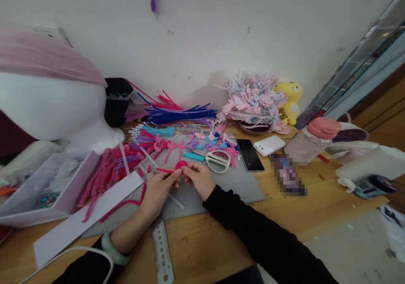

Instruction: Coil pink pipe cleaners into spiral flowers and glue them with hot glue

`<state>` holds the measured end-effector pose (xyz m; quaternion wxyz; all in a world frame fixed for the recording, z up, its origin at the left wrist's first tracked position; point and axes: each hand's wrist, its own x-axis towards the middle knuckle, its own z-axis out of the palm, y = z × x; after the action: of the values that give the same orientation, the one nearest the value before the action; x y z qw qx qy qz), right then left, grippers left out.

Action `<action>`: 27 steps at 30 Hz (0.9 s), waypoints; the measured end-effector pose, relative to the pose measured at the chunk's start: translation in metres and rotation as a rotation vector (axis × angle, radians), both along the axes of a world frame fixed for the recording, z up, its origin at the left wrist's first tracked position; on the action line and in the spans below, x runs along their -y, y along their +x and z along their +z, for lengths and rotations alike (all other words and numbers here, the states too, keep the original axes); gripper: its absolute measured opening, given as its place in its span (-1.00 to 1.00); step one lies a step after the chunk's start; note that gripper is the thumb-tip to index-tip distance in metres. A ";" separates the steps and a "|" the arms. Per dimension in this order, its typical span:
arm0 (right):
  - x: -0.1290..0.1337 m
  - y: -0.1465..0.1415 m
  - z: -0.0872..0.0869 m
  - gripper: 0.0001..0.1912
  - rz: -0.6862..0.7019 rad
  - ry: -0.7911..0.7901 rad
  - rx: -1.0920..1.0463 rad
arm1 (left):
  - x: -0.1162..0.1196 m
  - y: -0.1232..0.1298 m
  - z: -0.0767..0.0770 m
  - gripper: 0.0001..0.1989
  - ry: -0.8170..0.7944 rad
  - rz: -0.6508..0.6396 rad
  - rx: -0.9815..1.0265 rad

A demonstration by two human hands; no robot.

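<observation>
A bright pink pipe cleaner (pixel 181 164) is bent into a small round coil, with a straight end pointing left. My left hand (pixel 164 183) pinches it from the left between thumb and fingers. From the right, my right hand (pixel 198 178) pinches the coil's lower edge, the two thumbs almost touching. Both hands are above the grey cutting mat (pixel 234 189). Just beyond them lie white-handled scissors (pixel 218 161) and a turquoise object (pixel 193 156). Under my left forearm a metal ruler (pixel 163 254) sticks out toward the table's front edge.
Pink pipe-cleaner pieces (pixel 109 172), a white box (pixel 68 204) and a white strip (pixel 85 221) are at left. Blue pipe cleaners (pixel 180 114) and a decorated headpiece (pixel 253 100) stand behind. At right are a black phone (pixel 250 155), a power bank (pixel 269 145) and a bottle (pixel 311 140).
</observation>
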<state>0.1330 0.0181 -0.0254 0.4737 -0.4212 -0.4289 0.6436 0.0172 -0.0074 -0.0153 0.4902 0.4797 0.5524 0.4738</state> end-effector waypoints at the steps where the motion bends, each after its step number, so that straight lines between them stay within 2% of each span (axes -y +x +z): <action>1: -0.001 0.001 0.000 -0.74 0.011 0.010 0.014 | 0.000 0.000 0.000 -0.72 0.000 -0.006 0.001; 8: -0.002 0.003 -0.003 -0.73 0.033 0.090 0.072 | -0.002 -0.002 0.001 -0.70 -0.014 -0.036 0.004; 15: -0.004 0.000 -0.009 -0.72 0.015 0.014 0.073 | 0.000 0.002 0.002 -0.70 -0.007 -0.098 -0.003; 24: -0.002 0.006 0.005 -0.73 0.111 0.023 0.048 | -0.003 -0.006 0.001 -0.72 -0.031 -0.082 0.060; 27: -0.003 0.010 0.006 -0.73 0.144 0.037 0.062 | -0.005 -0.010 0.000 -0.74 -0.012 -0.047 0.019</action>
<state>0.1426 0.0215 -0.0190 0.4206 -0.4002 -0.4841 0.6547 0.0076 -0.0021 -0.0157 0.5091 0.4851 0.5392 0.4634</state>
